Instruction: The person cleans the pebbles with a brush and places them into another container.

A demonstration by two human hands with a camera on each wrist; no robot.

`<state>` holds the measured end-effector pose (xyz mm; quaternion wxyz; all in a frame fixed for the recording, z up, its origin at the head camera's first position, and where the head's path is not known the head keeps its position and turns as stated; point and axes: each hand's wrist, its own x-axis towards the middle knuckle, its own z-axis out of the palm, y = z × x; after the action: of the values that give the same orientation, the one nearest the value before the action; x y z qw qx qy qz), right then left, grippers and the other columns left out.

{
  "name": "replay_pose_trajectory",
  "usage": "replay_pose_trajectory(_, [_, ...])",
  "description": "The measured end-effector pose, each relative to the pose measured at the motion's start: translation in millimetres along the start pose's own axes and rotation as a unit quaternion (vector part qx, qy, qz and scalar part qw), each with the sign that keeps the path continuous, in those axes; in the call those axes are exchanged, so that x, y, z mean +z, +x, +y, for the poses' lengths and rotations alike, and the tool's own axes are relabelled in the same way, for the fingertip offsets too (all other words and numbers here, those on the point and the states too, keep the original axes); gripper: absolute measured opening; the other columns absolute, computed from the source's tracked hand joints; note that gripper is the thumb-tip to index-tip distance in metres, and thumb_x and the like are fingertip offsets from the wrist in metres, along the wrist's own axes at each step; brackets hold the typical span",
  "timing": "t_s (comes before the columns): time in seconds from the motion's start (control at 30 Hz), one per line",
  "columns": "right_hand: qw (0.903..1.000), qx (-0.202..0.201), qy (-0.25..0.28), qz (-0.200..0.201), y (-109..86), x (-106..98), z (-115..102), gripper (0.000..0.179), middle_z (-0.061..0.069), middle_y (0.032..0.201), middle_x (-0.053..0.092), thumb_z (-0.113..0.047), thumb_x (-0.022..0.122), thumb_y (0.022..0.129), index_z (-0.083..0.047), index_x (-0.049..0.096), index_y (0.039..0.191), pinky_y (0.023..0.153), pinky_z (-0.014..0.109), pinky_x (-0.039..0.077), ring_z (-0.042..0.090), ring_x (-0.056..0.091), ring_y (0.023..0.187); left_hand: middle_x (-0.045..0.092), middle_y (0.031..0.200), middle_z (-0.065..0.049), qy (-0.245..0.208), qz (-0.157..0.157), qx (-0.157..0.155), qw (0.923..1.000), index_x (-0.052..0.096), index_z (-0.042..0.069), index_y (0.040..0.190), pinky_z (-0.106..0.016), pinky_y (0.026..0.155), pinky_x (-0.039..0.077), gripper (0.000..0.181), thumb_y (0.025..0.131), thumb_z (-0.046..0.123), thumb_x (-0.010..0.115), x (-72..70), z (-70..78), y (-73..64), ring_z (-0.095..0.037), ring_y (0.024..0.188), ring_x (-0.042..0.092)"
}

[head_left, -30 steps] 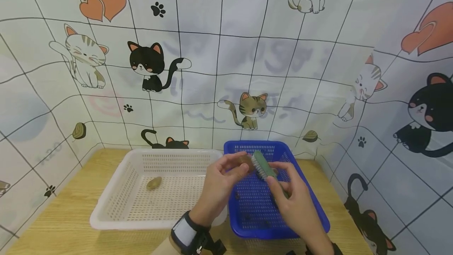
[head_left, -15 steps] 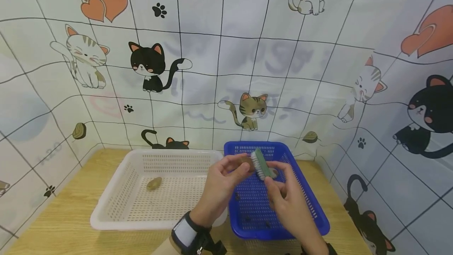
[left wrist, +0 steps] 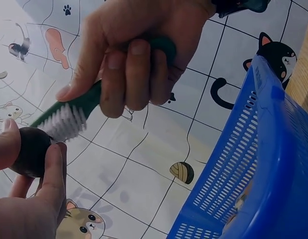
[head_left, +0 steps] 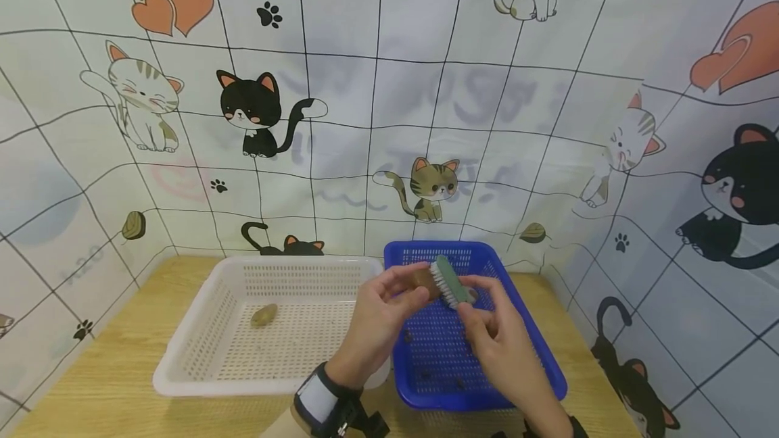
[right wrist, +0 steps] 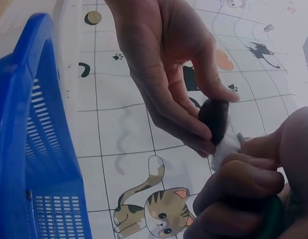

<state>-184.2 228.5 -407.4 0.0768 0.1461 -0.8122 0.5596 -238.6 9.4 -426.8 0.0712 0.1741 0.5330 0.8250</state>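
Observation:
Over the blue basket (head_left: 404, 384), my left hand (head_left: 386, 309) pinches a brown stone (head_left: 427, 282) between thumb and fingers; it looks smooth, rounded and dark in the left wrist view. My right hand (head_left: 502, 340) grips a green scrubbing brush (head_left: 452, 278) with white bristles (left wrist: 65, 123). The bristles meet the stone's side, as both wrist views show. Curled fingers cover most of the brush handle (left wrist: 163, 48). Behind the brush, part of a greyish stone (head_left: 471, 295) shows in the blue basket.
A white basket (head_left: 182, 363) stands on the wooden table (head_left: 91, 384) to the left, with one yellowish stone (head_left: 264, 315) in it. Small dark bits (head_left: 460, 382) lie on the blue basket's floor. A cat-patterned sheet (head_left: 365, 100) rises behind and at the sides.
The brush has shifted and tilted slightly against the stone, with the right hand moving along. The stone in my left hand has turned a little, showing more of its brown face.

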Motion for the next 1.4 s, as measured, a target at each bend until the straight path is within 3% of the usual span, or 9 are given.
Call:
replay_pose_trajectory(0.2, [0.9998, 0.006, -0.005, -0.017, -2.8, -7, -4, 0.040, -0.009, 0.066, 0.047, -0.022, 0.061, 0.123, -0.016, 0.050, 0.162, 0.040, 0.024, 0.033, 0.000, 0.036, 0.049, 0.075, 0.155, -0.016, -0.023, -0.020, 0.035, 0.9989, 0.059, -0.006, 0.162, -0.040, 0.115, 0.068, 0.063, 0.111, 0.023, 0.083, -1.2, 2.3, -0.7, -0.017, 0.132, 0.080])
replay_pose_trajectory(0.4, [0.9998, -0.016, -0.001, -0.016, -5.8, 1, -7, 0.042, -0.011, 0.066, 0.046, -0.019, 0.067, 0.121, -0.017, 0.052, 0.160, 0.038, 0.020, 0.033, -0.004, 0.035, 0.047, 0.081, 0.149, -0.007, 0.028, -0.027, 0.034, 0.9987, 0.066, 0.002, 0.159, -0.031, 0.110, 0.068, 0.057, 0.109, 0.022, 0.085, -1.5, 0.0, 0.3, -0.011, 0.125, 0.080])
replay_pose_trajectory(0.6, [0.9992, -0.015, -0.020, 0.032, -2.1, 7, -5, 0.043, -0.010, 0.064, 0.046, -0.023, 0.067, 0.121, -0.021, 0.054, 0.161, 0.038, 0.022, 0.032, -0.003, 0.033, 0.046, 0.076, 0.154, -0.020, 0.074, -0.025, 0.045, 0.9959, 0.067, 0.005, 0.160, -0.029, 0.108, 0.068, 0.052, 0.111, 0.013, 0.081, -5.0, 3.2, 1.9, -0.014, 0.126, 0.081])
replay_pose_trajectory(0.8, [0.9990, 0.009, -0.027, 0.034, -6.0, 1, -3, 0.041, -0.010, 0.063, 0.045, -0.026, 0.066, 0.122, -0.022, 0.053, 0.161, 0.035, 0.020, 0.031, -0.005, 0.032, 0.042, 0.072, 0.163, -0.019, 0.063, -0.032, 0.069, 0.9951, 0.067, 0.004, 0.159, -0.030, 0.112, 0.067, 0.052, 0.110, 0.014, 0.081, -4.4, 5.9, 3.5, -0.015, 0.141, 0.077])
replay_pose_trajectory(0.93, [0.9995, 0.018, -0.018, 0.021, -8.4, 2, -6, 0.041, -0.010, 0.063, 0.046, -0.026, 0.067, 0.121, -0.022, 0.053, 0.160, 0.035, 0.019, 0.032, -0.005, 0.033, 0.042, 0.072, 0.163, -0.016, 0.070, -0.024, 0.067, 0.9950, 0.068, 0.004, 0.158, -0.029, 0.112, 0.067, 0.050, 0.110, 0.007, 0.080, -5.2, 5.3, 2.9, -0.014, 0.141, 0.076])
replay_pose_trajectory(1.17, [0.9986, -0.043, -0.029, 0.007, -3.6, 9, -11, 0.040, -0.014, 0.061, 0.044, -0.020, 0.068, 0.120, -0.020, 0.055, 0.158, 0.035, 0.018, 0.032, -0.009, 0.034, 0.044, 0.076, 0.151, -0.023, 0.119, -0.008, 0.058, 0.9911, 0.069, 0.001, 0.155, -0.024, 0.103, 0.066, 0.052, 0.105, -0.005, 0.080, -6.6, 2.9, 0.2, -0.012, 0.119, 0.077])
replay_pose_trajectory(1.27, [0.9973, -0.065, -0.036, 0.008, 2.2, 10, -11, 0.040, -0.014, 0.062, 0.044, -0.018, 0.068, 0.120, -0.019, 0.056, 0.158, 0.036, 0.018, 0.032, -0.010, 0.035, 0.045, 0.075, 0.149, -0.027, 0.126, -0.010, 0.057, 0.9904, 0.067, -0.001, 0.155, -0.024, 0.103, 0.067, 0.053, 0.104, -0.006, 0.080, -7.1, 3.3, -0.8, -0.012, 0.120, 0.077])
replay_pose_trajectory(1.4, [0.9969, -0.063, -0.044, 0.018, 6.5, 7, -9, 0.040, -0.013, 0.061, 0.045, -0.020, 0.069, 0.120, -0.022, 0.057, 0.157, 0.037, 0.018, 0.032, -0.009, 0.036, 0.044, 0.073, 0.154, -0.027, 0.125, -0.009, 0.061, 0.9903, 0.066, 0.000, 0.157, -0.025, 0.107, 0.066, 0.055, 0.104, -0.004, 0.080, -7.6, 5.4, -1.5, -0.013, 0.125, 0.078])
